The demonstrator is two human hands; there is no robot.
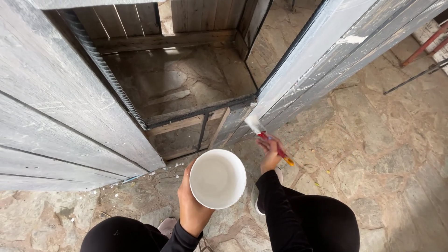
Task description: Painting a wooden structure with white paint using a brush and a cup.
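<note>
My left hand (190, 198) grips a round white bucket (218, 178) of white paint from the side, held low over the stone floor. My right hand (270, 153) holds a paintbrush (268, 138) with a red and yellow handle. Its white-loaded bristles touch the lower corner of the grey wooden gate panel (317, 60) on the right. My arms are in black sleeves, and my knees in black trousers show at the bottom.
A second grey plank panel (51, 107) stands at the left. Between the panels is a wooden frame (186, 119) with a gap onto stone paving. Irregular stone floor (373, 154) spreads right; metal rods (420, 60) lie at the upper right.
</note>
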